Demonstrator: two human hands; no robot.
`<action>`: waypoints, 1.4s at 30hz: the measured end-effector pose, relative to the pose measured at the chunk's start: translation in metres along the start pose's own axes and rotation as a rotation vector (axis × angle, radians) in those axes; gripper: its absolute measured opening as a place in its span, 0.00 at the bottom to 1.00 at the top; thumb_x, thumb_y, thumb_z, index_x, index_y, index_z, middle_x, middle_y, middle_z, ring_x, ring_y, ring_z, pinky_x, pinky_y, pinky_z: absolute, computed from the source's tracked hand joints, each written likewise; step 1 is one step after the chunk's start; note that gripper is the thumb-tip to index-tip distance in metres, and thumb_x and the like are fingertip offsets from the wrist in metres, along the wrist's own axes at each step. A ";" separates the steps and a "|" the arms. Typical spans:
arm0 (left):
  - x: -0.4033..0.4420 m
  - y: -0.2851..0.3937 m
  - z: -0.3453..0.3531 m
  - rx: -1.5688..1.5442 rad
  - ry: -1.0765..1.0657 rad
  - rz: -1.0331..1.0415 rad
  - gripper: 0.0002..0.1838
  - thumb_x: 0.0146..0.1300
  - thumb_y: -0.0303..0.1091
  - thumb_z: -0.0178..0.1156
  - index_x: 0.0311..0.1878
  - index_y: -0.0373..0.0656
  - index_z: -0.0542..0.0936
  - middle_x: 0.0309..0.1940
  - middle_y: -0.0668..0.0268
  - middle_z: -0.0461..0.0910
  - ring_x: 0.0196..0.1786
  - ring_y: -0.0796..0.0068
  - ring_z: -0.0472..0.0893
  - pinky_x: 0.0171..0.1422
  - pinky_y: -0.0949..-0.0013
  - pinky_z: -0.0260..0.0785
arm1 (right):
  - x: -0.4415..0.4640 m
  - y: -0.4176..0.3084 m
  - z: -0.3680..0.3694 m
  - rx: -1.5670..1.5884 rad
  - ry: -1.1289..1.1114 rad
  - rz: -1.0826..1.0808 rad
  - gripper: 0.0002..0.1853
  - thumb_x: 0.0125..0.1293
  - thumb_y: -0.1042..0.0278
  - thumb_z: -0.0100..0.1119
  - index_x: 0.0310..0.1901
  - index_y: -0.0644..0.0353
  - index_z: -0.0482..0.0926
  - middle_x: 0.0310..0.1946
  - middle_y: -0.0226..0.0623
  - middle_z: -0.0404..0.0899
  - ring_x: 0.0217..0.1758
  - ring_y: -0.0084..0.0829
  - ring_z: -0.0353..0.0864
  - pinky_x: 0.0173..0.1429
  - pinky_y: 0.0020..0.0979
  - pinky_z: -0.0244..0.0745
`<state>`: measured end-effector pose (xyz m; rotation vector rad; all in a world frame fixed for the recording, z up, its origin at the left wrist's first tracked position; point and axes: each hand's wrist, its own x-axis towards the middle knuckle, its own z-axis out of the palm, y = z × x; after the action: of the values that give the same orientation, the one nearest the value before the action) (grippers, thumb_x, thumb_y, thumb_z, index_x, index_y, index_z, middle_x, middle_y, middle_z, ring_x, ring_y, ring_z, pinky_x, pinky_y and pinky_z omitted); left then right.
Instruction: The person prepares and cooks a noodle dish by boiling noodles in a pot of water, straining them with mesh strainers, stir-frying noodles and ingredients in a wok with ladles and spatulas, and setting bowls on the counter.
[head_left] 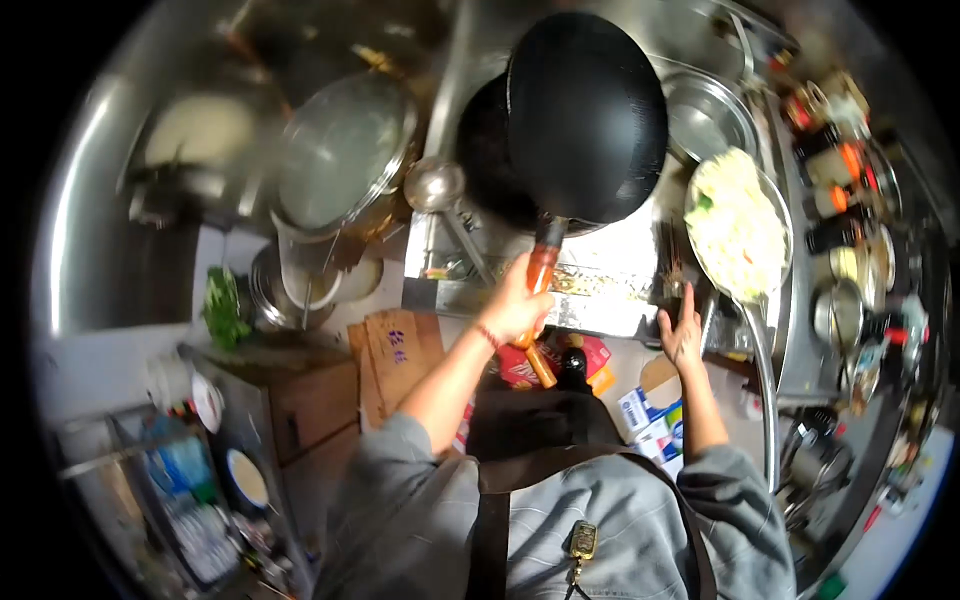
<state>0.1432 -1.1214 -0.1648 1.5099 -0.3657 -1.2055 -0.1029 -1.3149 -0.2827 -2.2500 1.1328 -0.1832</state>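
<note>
My left hand [517, 302] is wrapped round the orange-brown wooden handle [541, 268] of a black wok [588, 115]. The wok is raised and tilted above the stove, partly covering another dark round pan [488, 160] or burner opening. My right hand [682, 332] holds nothing, its fingers apart, over the stove's front edge. Just right of it runs the long metal handle [764, 390] of a skimmer or strainer heaped with pale chopped food [737, 225]. A metal ladle [435, 186] rests left of the wok, its handle slanting toward my left forearm.
A large metal pot [345, 155] of cloudy liquid stands at left. Behind the skimmer is a steel bowl [708, 115]. Seasoning containers [835, 165] line the right side. Cardboard [398, 360] and cartons [650, 420] lie below the stove; leafy greens [224, 307] sit far left.
</note>
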 end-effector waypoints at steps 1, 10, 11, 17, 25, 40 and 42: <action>0.021 -0.002 -0.011 -0.029 0.001 0.024 0.20 0.50 0.17 0.51 0.47 0.39 0.62 0.19 0.66 0.67 0.14 0.76 0.69 0.16 0.70 0.65 | -0.009 -0.020 -0.011 -0.045 0.116 -0.182 0.41 0.55 0.72 0.59 0.68 0.60 0.47 0.56 0.61 0.62 0.58 0.58 0.62 0.62 0.43 0.60; 0.021 -0.053 -0.170 -0.125 -0.218 0.188 0.19 0.63 0.35 0.57 0.54 0.37 0.68 0.40 0.61 0.76 0.45 0.74 0.76 0.45 0.72 0.71 | -0.030 -0.178 0.002 -0.252 0.394 -0.201 0.43 0.49 0.86 0.59 0.68 0.61 0.51 0.64 0.49 0.57 0.67 0.43 0.59 0.69 0.38 0.53; 0.011 -0.082 -0.214 -0.248 -0.145 0.326 0.16 0.63 0.30 0.55 0.55 0.39 0.70 0.40 0.63 0.77 0.42 0.76 0.78 0.44 0.75 0.72 | -0.029 -0.214 0.004 -0.201 0.435 -0.197 0.42 0.51 0.86 0.58 0.68 0.60 0.51 0.64 0.50 0.58 0.67 0.44 0.59 0.69 0.39 0.53; -0.034 -0.276 -0.520 0.175 0.835 -0.169 0.13 0.52 0.24 0.55 0.41 0.42 0.68 0.31 0.62 0.73 0.33 0.68 0.76 0.37 0.67 0.70 | 0.035 -0.400 0.024 -0.251 0.561 -0.545 0.34 0.59 0.77 0.54 0.67 0.59 0.54 0.63 0.49 0.60 0.65 0.43 0.62 0.63 0.41 0.64; 0.059 -0.359 -0.623 1.909 -0.173 -0.259 0.21 0.57 0.39 0.52 0.55 0.46 0.75 0.54 0.63 0.75 0.55 0.59 0.74 0.67 0.66 0.54 | 0.214 -0.704 0.044 -0.496 0.873 -1.264 0.33 0.58 0.69 0.57 0.65 0.58 0.58 0.63 0.46 0.61 0.66 0.47 0.59 0.66 0.39 0.59; -0.087 -0.068 -0.918 0.375 1.559 0.647 0.09 0.58 0.25 0.54 0.43 0.38 0.74 0.31 0.58 0.75 0.35 0.61 0.76 0.43 0.65 0.69 | 0.224 -0.818 0.084 -0.921 0.497 -0.663 0.11 0.67 0.62 0.45 0.34 0.61 0.66 0.26 0.50 0.72 0.31 0.53 0.71 0.34 0.44 0.64; -0.111 -0.006 -1.001 0.219 1.730 0.644 0.23 0.53 0.20 0.54 0.55 0.36 0.67 0.45 0.57 0.73 0.45 0.67 0.74 0.49 0.68 0.67 | 0.198 -0.866 0.105 -1.014 0.420 -0.325 0.09 0.66 0.64 0.47 0.36 0.61 0.68 0.32 0.48 0.74 0.36 0.48 0.73 0.43 0.42 0.69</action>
<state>0.9174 -0.4837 -0.2525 1.8444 0.2279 0.8118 0.6523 -1.0288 0.1013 -3.4261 1.2115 -0.2564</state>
